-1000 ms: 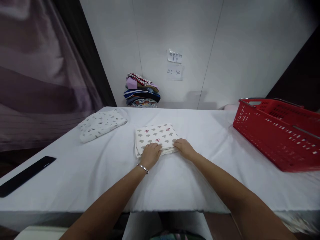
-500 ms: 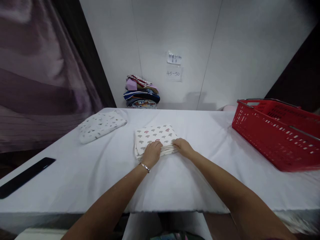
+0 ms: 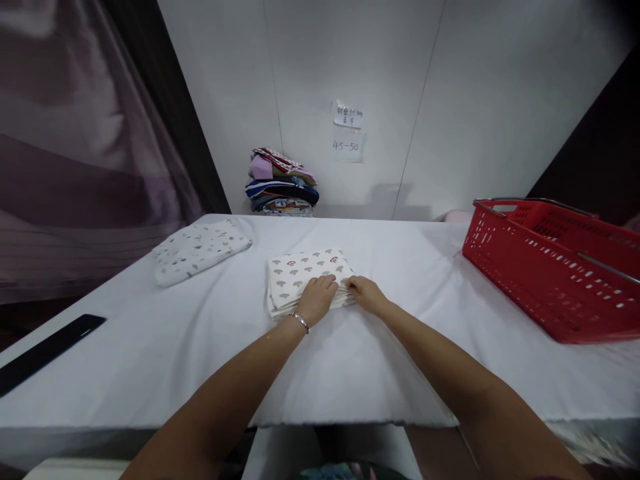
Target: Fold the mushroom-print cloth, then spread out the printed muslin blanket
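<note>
1. Head view: your left hand (image 3: 319,297) lies over the near edge of the folded cloth (image 3: 295,277), fingers together and bent; you wear a silver bracelet (image 3: 300,323) on that wrist
2. Your right hand (image 3: 367,295) touches the cloth's near right corner with curled fingers, just beside your left; whether either hand pinches the layers cannot be told
3. Under your hands, the cloth lies flat mid-table, white with grey and red motifs, on the white table cover (image 3: 210,373)
4. To your left lie another patterned cloth (image 3: 200,250) and, nearer you, a flat black object (image 3: 47,353)
5. To your right stands a red basket (image 3: 530,280)
6. Beyond the far edge rises a fabric stack (image 3: 283,187)
</note>
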Tool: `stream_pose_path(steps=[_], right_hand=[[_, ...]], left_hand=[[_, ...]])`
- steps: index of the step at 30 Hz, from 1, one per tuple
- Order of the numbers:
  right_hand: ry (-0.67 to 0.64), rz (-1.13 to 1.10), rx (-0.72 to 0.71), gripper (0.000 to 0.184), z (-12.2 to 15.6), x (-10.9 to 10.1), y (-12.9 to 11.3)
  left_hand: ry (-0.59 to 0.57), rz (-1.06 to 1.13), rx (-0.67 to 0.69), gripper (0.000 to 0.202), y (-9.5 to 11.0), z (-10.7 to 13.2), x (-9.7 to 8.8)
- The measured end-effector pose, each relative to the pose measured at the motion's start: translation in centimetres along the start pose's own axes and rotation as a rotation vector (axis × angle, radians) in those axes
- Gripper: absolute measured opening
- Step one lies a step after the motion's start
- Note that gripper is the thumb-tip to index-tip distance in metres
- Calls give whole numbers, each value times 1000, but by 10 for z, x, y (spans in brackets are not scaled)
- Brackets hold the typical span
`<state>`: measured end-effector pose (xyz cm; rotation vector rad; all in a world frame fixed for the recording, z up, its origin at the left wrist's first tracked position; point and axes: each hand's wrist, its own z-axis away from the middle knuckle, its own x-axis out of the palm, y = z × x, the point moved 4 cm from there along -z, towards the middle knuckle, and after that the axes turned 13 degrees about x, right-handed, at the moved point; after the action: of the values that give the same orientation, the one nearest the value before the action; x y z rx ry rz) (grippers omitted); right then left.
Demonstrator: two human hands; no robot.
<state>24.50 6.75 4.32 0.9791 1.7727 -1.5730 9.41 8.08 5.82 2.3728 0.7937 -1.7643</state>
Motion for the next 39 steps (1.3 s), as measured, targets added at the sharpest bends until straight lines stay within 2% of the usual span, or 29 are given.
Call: stream_pose_path(steps=[7, 13, 19, 21, 24, 27, 34, 39], right_hand=[[-5, -10, 8, 19, 2, -1, -2], [0, -122, 4, 24, 1, 0, 1], [59, -305, -49, 29, 1, 4, 16], [66, -321, -92, 31, 2, 6, 20], [65, -271, -132, 34, 4, 9, 22], [92, -191, -129, 27, 6, 9, 19], [136, 11, -184, 22, 20, 6, 12], [167, 128, -53, 20, 25, 3, 13]], left_hand=[[-25, 22, 50, 20, 3, -3, 3], [-25, 115, 15, 17, 4, -12, 8], [181, 427, -156, 8, 1, -7, 13], [203, 479, -179, 5, 1, -5, 16], [204, 498, -200, 5, 1, -5, 18], [179, 480, -204, 7, 2, -6, 17], [89, 345, -125, 11, 7, -1, 14], [100, 345, -165, 11, 6, 2, 14]])
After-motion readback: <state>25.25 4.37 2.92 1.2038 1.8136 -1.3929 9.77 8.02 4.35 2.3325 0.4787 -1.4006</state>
